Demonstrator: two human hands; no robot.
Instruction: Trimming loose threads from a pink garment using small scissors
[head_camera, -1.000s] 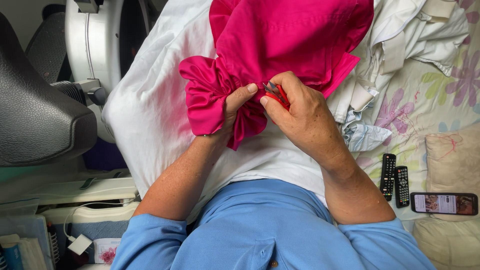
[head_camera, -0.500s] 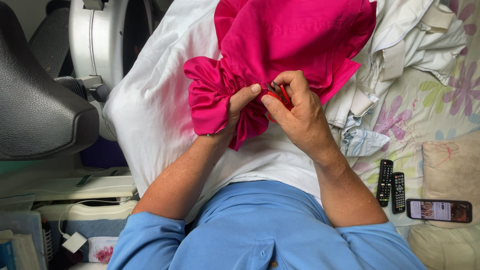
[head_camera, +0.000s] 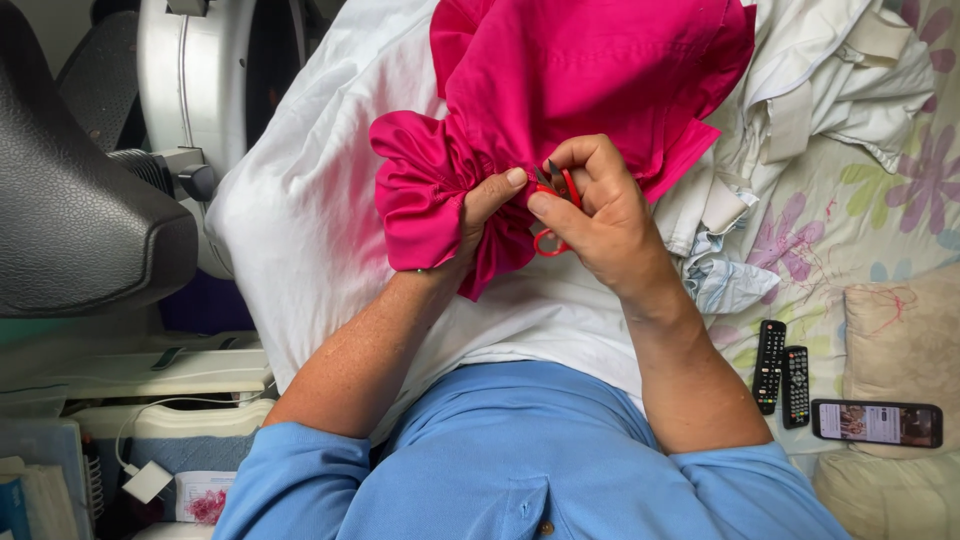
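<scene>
A bright pink garment with a gathered ruffle lies over a white pillow on my lap. My left hand pinches the gathered pink fabric from below, thumb pressed on the seam. My right hand holds small red-handled scissors, their dark tips pointing at the seam just beside my left thumb. Most of the scissors is hidden by my fingers.
White clothes are heaped at the upper right on a floral sheet. Two black remotes and a phone lie at the right. A white machine and a dark grey seat stand on the left.
The scissors have come further into view in my right hand, their red loop now showing below my fingers. Both hands stay on the same spot of the seam.
</scene>
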